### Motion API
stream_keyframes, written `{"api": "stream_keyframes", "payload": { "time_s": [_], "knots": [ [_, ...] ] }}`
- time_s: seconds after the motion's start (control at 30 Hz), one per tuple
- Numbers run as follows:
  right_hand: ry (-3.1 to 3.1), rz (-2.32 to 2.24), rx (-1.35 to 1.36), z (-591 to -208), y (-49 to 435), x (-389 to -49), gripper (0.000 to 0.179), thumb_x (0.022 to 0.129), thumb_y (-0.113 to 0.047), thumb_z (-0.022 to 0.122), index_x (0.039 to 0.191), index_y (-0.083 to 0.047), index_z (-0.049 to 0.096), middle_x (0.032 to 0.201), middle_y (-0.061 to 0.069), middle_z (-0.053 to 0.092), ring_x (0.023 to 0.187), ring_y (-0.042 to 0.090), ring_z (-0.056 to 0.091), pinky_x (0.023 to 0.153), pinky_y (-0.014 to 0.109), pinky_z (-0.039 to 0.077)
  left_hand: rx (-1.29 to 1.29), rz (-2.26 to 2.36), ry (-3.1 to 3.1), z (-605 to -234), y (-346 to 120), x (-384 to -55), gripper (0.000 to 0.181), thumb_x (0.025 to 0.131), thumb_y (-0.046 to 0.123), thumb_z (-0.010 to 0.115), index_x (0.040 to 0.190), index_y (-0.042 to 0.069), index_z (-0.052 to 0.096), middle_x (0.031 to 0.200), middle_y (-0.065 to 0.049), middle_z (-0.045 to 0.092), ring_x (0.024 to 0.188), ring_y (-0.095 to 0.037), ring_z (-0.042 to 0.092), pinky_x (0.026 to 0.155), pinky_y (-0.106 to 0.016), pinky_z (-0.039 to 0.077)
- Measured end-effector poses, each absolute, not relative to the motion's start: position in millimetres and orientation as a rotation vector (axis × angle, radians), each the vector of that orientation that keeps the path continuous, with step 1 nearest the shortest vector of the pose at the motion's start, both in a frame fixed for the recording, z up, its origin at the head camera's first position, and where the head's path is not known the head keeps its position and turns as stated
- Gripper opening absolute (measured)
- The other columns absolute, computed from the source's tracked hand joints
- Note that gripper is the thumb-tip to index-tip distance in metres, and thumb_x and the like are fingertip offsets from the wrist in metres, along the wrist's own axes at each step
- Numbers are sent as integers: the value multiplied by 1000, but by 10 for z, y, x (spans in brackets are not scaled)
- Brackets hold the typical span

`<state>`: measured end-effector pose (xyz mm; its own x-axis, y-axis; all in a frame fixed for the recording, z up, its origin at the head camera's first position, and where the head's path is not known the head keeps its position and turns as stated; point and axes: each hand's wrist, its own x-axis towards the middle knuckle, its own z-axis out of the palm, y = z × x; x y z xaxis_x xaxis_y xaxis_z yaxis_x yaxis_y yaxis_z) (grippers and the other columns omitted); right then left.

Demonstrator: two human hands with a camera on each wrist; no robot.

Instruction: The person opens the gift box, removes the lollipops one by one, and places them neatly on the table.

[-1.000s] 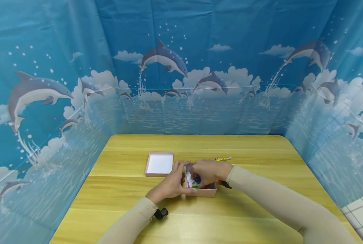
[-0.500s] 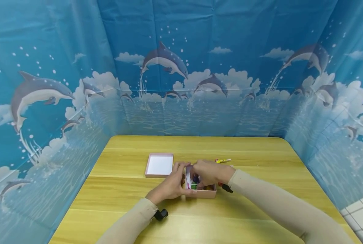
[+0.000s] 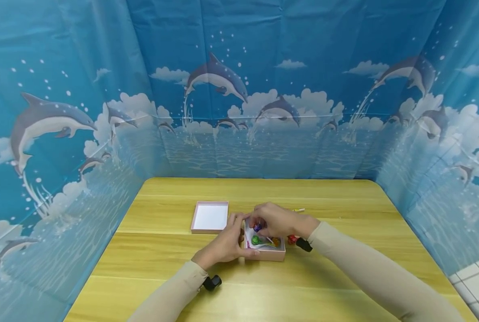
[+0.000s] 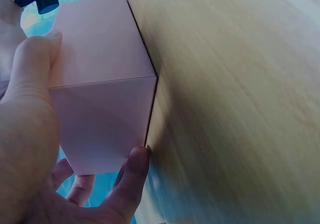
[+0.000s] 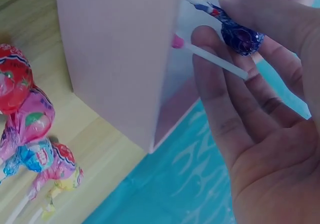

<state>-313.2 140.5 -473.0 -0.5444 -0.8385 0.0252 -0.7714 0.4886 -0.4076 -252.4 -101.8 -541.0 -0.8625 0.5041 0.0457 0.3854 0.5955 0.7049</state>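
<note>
On the wood-grain desk (image 3: 147, 255): open pink box (image 3: 265, 255); lid (image 3: 210, 217), ten o'clock; left hand (image 3: 226, 243), fingers spread, gripping the box from nine o'clock; right hand (image 3: 279, 222), fingers pinching a blue-wrapped lollipop (image 5: 242, 38) at the box's mouth; red-wrapped lollipop (image 5: 14, 79), three o'clock.

Box (image 3: 265, 255) opening mostly blocked from above by right hand (image 3: 277, 220) with blue lollipop (image 5: 242, 39); gap toward box's front wall, green lollipop (image 3: 255, 240) lying there. Left hand (image 3: 225, 243) blocks box's left wall, lid (image 3: 210, 217) further left of box. Lollipops (image 5: 37, 116) in the way right of box, right forearm (image 3: 356, 257) above that side. Room to pass: bare table (image 3: 259, 290) in front of box and behind box.
</note>
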Motion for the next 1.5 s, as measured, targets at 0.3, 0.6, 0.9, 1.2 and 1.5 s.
{"api": "stream_keyframes", "payload": {
  "time_s": [0.3, 0.6, 0.9, 1.2, 1.5],
  "knots": [
    [2553, -726, -1383, -4572, 1481, -3157, 23, 105, -4, 86, 128, -8, 83, 128, 10, 80, 100, 13, 80, 88, 29, 69, 751, 1114, 2643, -5364, -1045, -2539, 115, 100, 50, 95, 185, 16, 26, 164, -17, 40, 117, -17, 58, 102, -33, 55],
    [2561, -769, -1344, -4423, 1613, -3182, 22, 107, -7, 85, 128, -11, 84, 128, 7, 80, 100, 10, 81, 91, 31, 70, 744, 1062, 2672, -5335, -1040, -2540, 117, 99, 47, 96, 186, 14, 24, 179, -18, 31, 134, -24, 63, 123, -50, 56],
    [2630, -795, -1269, -4361, 1847, -3221, 26, 108, -7, 83, 133, -16, 84, 130, 4, 82, 102, 11, 82, 92, 27, 69, 718, 1075, 2677, -5355, -1028, -2526, 118, 99, 45, 97, 186, 15, 24, 182, -18, 29, 137, -26, 64, 125, -51, 55],
    [2650, -848, -1176, -4400, 2145, -3285, 20, 109, -14, 84, 128, -20, 86, 127, 1, 82, 103, 11, 81, 95, 33, 69, 698, 1096, 2672, -5393, -1018, -2489, 121, 96, 47, 99, 186, 14, 25, 183, -18, 29, 143, -31, 65, 128, -54, 53],
    [2738, -871, -1077, -4481, 2459, -3330, 18, 110, -14, 84, 125, -23, 88, 120, -1, 80, 102, 12, 79, 93, 38, 69, 712, 1077, 2670, -5373, -995, -2493, 120, 97, 45, 98, 187, 14, 24, 183, -18, 28, 145, -33, 64, 129, -54, 53]
  ]
}}
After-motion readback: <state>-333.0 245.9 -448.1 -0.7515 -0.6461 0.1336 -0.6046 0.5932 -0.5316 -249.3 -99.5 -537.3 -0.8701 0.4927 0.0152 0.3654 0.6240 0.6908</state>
